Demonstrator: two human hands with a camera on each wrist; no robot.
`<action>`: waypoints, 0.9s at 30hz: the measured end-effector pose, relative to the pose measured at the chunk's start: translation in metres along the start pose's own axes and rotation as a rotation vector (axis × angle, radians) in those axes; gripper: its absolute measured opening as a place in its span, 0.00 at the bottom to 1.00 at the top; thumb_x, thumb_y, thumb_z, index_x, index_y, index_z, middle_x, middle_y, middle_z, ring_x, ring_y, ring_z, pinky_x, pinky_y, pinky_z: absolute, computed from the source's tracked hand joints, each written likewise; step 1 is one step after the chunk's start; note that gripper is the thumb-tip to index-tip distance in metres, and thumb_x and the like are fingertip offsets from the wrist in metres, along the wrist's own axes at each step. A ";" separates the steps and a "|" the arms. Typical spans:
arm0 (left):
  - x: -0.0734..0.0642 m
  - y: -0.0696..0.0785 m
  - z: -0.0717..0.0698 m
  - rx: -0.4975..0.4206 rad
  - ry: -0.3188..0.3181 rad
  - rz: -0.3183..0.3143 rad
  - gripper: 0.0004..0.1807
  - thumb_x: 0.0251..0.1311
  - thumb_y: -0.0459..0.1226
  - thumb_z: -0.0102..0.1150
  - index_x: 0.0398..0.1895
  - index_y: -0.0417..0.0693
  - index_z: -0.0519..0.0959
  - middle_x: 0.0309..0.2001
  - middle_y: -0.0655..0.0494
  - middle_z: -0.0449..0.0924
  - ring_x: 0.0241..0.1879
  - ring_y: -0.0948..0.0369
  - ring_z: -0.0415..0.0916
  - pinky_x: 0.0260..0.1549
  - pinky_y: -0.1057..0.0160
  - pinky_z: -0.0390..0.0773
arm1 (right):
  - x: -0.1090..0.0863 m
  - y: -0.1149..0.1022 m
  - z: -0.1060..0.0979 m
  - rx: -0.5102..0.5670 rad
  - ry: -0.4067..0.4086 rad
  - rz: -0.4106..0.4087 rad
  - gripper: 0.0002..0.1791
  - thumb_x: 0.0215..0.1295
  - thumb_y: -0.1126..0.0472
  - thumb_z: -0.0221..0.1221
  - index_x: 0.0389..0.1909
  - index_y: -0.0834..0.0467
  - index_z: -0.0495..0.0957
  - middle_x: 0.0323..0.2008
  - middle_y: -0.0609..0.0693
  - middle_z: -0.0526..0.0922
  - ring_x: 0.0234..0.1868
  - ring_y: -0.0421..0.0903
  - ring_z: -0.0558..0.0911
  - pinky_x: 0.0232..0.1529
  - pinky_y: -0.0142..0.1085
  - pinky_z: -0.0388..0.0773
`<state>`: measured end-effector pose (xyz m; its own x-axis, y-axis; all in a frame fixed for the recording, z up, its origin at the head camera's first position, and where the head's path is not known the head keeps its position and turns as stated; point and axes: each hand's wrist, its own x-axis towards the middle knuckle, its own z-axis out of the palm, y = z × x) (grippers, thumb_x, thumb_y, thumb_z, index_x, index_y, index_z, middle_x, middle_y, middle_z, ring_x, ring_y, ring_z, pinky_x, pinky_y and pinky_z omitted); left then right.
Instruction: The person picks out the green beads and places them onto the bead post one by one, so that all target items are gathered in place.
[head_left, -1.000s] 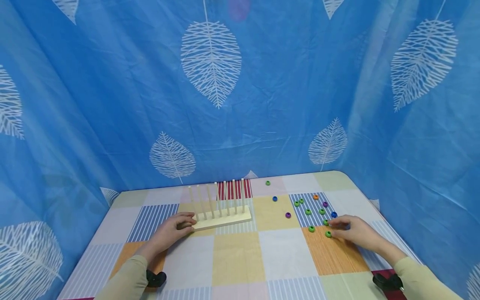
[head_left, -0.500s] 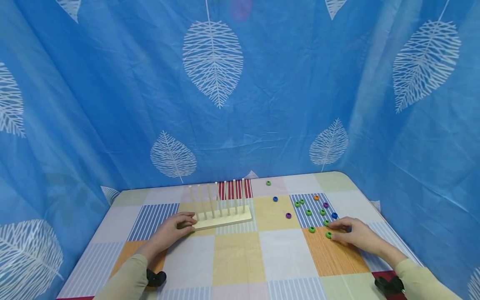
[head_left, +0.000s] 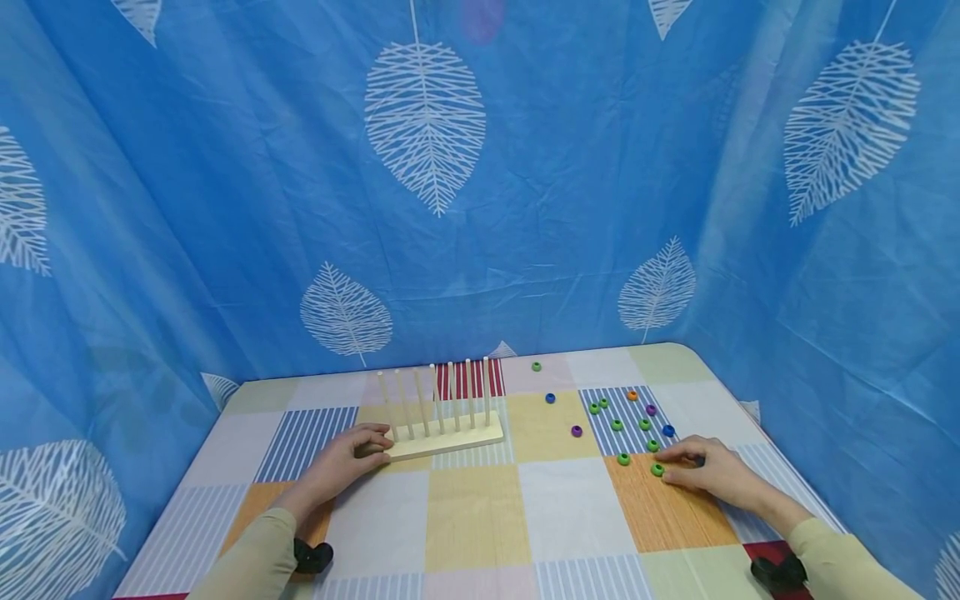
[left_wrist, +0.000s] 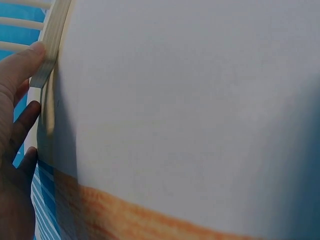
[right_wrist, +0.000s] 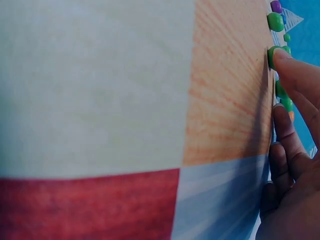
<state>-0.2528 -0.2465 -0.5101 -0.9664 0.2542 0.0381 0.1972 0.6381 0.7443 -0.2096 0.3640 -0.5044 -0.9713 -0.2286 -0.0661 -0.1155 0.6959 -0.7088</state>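
Peg rack gripped by the left hand! Green bead touched by the right hand, thumb and forefinger parted.

Patchwork-patterned surface, far right corner rounded. Pale wooden stand, seven upright pegs, left of centre. Right of it, scattered: eight green beads, two blue beads, two purple beads, one orange bead; most on or by a blue-striped patch.
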 end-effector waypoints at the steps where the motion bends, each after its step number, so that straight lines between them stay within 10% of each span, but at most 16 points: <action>1: 0.000 0.000 0.000 -0.001 0.000 0.000 0.07 0.65 0.39 0.70 0.45 0.57 0.86 0.66 0.49 0.75 0.69 0.43 0.67 0.69 0.39 0.64 | 0.000 0.001 0.000 0.006 -0.003 -0.003 0.18 0.66 0.50 0.69 0.53 0.53 0.86 0.50 0.50 0.83 0.54 0.54 0.77 0.53 0.51 0.75; 27: 0.002 0.000 0.001 0.008 0.002 -0.017 0.07 0.65 0.38 0.70 0.44 0.58 0.85 0.66 0.49 0.74 0.69 0.43 0.66 0.70 0.38 0.62 | 0.003 0.005 0.005 -0.052 0.015 -0.013 0.14 0.64 0.46 0.70 0.48 0.46 0.88 0.45 0.45 0.82 0.52 0.51 0.76 0.53 0.51 0.73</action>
<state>-0.2544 -0.2458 -0.5108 -0.9699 0.2420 0.0268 0.1821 0.6479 0.7396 -0.2117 0.3640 -0.5117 -0.9727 -0.2276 -0.0460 -0.1386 0.7277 -0.6718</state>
